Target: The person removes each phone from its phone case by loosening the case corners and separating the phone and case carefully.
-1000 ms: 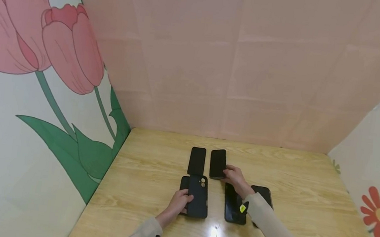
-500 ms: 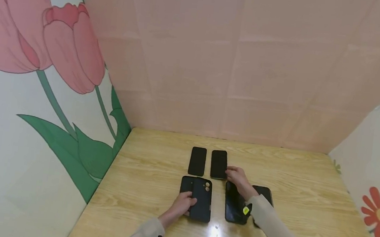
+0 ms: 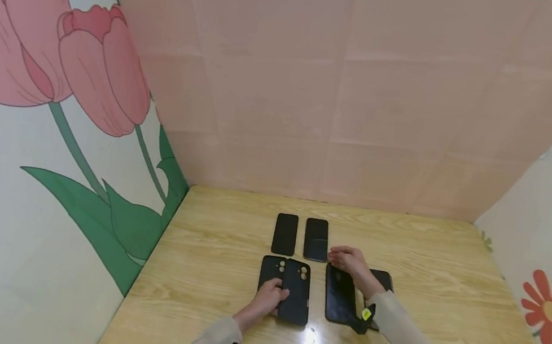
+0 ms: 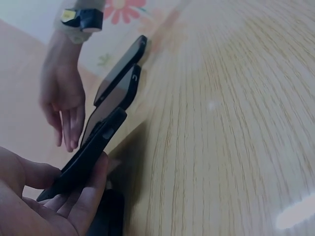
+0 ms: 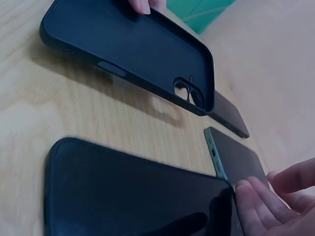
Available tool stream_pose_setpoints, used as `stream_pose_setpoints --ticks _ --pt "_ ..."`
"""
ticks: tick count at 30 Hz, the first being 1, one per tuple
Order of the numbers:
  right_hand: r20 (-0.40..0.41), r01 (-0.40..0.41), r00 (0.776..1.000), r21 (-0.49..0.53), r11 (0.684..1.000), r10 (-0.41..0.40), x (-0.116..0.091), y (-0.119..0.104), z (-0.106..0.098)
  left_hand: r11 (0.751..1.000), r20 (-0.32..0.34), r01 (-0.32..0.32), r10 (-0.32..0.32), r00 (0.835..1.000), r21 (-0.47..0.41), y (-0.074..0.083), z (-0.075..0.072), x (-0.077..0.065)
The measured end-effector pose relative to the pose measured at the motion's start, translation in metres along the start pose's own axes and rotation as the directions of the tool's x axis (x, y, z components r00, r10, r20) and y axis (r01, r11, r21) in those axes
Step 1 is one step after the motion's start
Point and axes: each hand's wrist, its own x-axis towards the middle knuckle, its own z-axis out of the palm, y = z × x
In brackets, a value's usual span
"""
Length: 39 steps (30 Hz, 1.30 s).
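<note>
My left hand (image 3: 268,297) pinches a dark phone case (image 3: 295,293) by its left edge, thumb on one face and fingers on the other. The case is tilted just over the table, and its hollow inside with camera cutouts shows in the right wrist view. Partly behind it lies a second dark case (image 3: 268,270) with similar cutouts. My right hand (image 3: 351,262) hovers, fingers extended, by the lower right corner of a phone (image 3: 317,238) with a dark screen. Below that hand lies a larger black phone (image 3: 338,299); the hand holds nothing.
Another dark phone (image 3: 285,234) lies at the back, left of the first. A further black phone (image 3: 384,279) on the right is partly hidden by my sleeve. The wooden table (image 3: 206,243) meets a pink back wall and patterned side walls.
My left hand has shifted the case to the right, exposing more of the second case. My right hand has come off the back phone's edge and moved slightly right.
</note>
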Motion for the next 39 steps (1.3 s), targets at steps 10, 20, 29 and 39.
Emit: stream_pose_setpoints --ticks 10,20,29,39 --pt "0.012 -0.012 1.000 -0.003 1.000 0.012 -0.020 0.007 -0.014 1.000 0.042 0.018 -0.017 0.999 -0.011 0.000 0.006 0.001" --pt "0.081 -0.034 0.996 -0.097 0.995 0.042 -0.043 0.010 -0.020 0.999 0.073 -0.012 0.015 0.997 -0.049 0.001 0.010 -0.001" --pt "0.034 -0.084 0.996 -0.063 0.994 0.086 -0.042 0.009 -0.032 0.999 0.083 -0.032 0.031 0.996 0.009 0.001 0.012 0.000" --pt "0.020 -0.106 0.994 -0.068 0.992 0.108 -0.042 0.002 -0.031 0.996 0.080 -0.066 0.062 0.995 0.054 0.002 0.010 -0.001"
